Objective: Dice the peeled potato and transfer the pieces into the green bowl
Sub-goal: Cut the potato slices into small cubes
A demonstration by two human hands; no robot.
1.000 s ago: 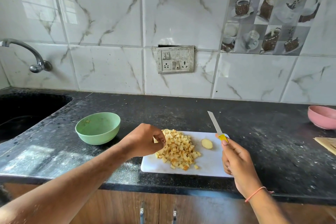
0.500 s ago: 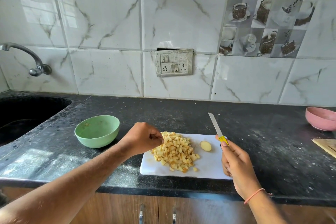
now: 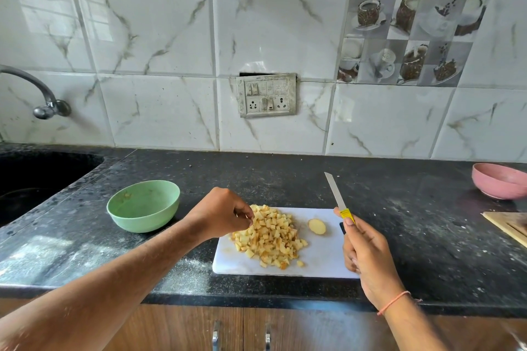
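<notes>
I see the heap of small diced yellow potato cubes (image 3: 269, 236) piled on the left half of the white rectangular plastic cutting board (image 3: 322, 261), which lies flat near the front edge of the black speckled stone table (image 3: 256, 174). A single rounded potato end slice (image 3: 316, 226) sits apart from the heap, to its right on the same board.

My left hand (image 3: 221, 215) is at the heap's upper left edge, fingers curled with the fingertips (image 3: 248, 215) drawn together against the cubes; I cannot tell whether any piece is actually pinched between them. My right hand (image 3: 368, 253) is wrapped round the handle of the slim steel-bladed knife with a yellow band (image 3: 338, 196), over the board's right edge, the blade pointing up and away toward the wall.

The pale green round plastic bowl (image 3: 144, 205) stands upright on the table just left of the board, beside my left wrist; inside I see only a few small specks. A pink round bowl (image 3: 499, 181) sits well apart at the far right, with the corner of a pale wooden board (image 3: 507, 225) in front of it. A dark sink basin (image 3: 34, 177) lies at the left under a metal tap (image 3: 42, 94).
</notes>
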